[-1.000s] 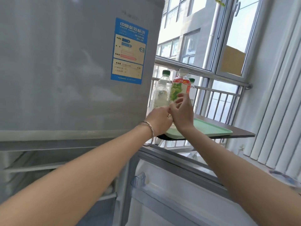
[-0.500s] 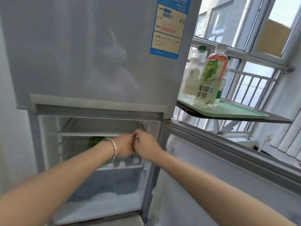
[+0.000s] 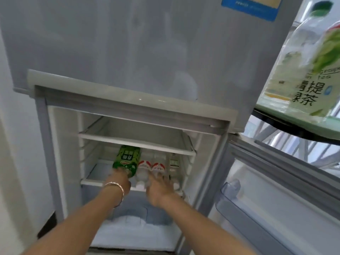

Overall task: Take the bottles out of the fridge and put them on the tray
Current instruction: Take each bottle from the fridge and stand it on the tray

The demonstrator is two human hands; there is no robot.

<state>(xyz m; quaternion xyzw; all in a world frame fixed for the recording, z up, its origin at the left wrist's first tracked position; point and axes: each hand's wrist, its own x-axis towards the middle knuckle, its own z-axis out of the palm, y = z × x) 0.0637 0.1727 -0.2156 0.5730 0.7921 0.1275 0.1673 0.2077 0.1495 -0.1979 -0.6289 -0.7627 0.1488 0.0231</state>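
Bottles lie on the fridge's (image 3: 128, 52) middle shelf (image 3: 95, 181), long axes near-to-far: left hand (image 3: 120, 181) fingers curl round the green-labelled bottle (image 3: 127, 160), right hand (image 3: 161, 187) fingers spread just short of the red-labelled bottle (image 3: 158, 165).

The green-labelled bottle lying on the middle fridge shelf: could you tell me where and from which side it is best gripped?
Probably around its near end, coming straight in from the open front. The green-labelled bottle lies on its side, lengthwise, at the left of the row; bottles crowd its right flank, while the shelf to its left is bare. The left hand is already at that end.
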